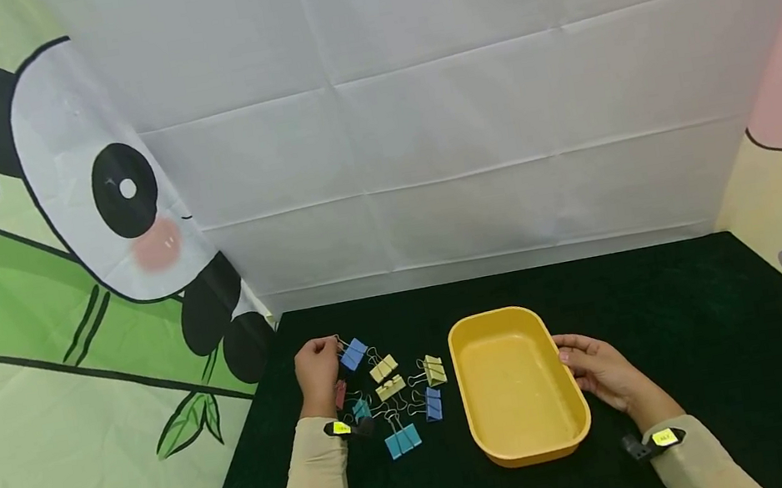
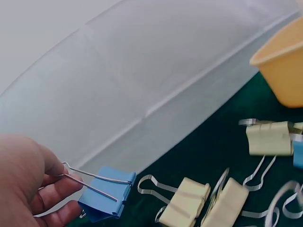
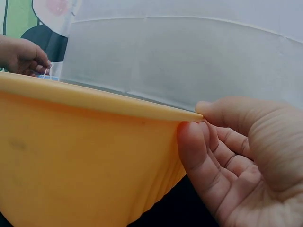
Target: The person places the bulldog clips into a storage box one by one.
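Note:
My left hand [image 1: 318,371] pinches the wire handle of a blue binder clip [image 1: 353,354] at the far left of the group. In the left wrist view that blue clip [image 2: 106,193] hangs from thumb and fingers by its silver loop. My right hand [image 1: 602,371] grips the right rim of a yellow plastic tub [image 1: 522,385], thumb on top and fingers beneath the lip, as the right wrist view shows at the rim [image 3: 156,111]. The tub's inside is bare. Between the left hand and the tub lie several other binder clips, among them a yellow one [image 1: 383,368] and a teal one [image 1: 403,441].
Everything stands on a dark green cloth-covered table [image 1: 675,319]. A purple-blue clip [image 1: 433,404] and another yellow clip [image 1: 435,370] lie close to the tub's left side. Behind the table rises a white sheet [image 1: 450,134], with a panda-printed cloth [image 1: 78,181] at the left.

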Demonstrator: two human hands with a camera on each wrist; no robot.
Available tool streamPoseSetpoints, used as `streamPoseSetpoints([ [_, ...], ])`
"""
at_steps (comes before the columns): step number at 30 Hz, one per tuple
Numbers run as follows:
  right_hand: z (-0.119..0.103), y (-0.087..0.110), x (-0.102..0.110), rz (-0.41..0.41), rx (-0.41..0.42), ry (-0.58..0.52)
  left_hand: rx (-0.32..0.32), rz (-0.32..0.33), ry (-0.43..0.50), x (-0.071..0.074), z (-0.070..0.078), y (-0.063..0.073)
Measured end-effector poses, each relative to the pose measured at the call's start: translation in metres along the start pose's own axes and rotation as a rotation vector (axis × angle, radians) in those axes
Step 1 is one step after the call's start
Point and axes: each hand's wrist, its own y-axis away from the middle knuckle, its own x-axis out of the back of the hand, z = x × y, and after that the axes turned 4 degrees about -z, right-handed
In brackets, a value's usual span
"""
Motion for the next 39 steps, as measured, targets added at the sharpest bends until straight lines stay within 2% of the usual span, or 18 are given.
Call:
streamPoseSetpoints([
  [8,-0.001,0.001,0.000,-0.013,0.000,-0.005,0.002,-0.037,0.155,-0.015,0.014,0.008],
  [13,-0.001,0.001,-0.001,-0.014,-0.011,-0.015,0.019,-0.083,0.206,-0.018,0.019,0.008],
  [25,-0.001,0.002,-0.002,-0.002,-0.003,0.012,0.019,-0.167,0.223,-0.030,0.032,0.017],
  [39,-0.002,0.002,-0.004,0.019,-0.010,0.045,0.000,-0.253,0.248,-0.057,0.054,0.047],
])
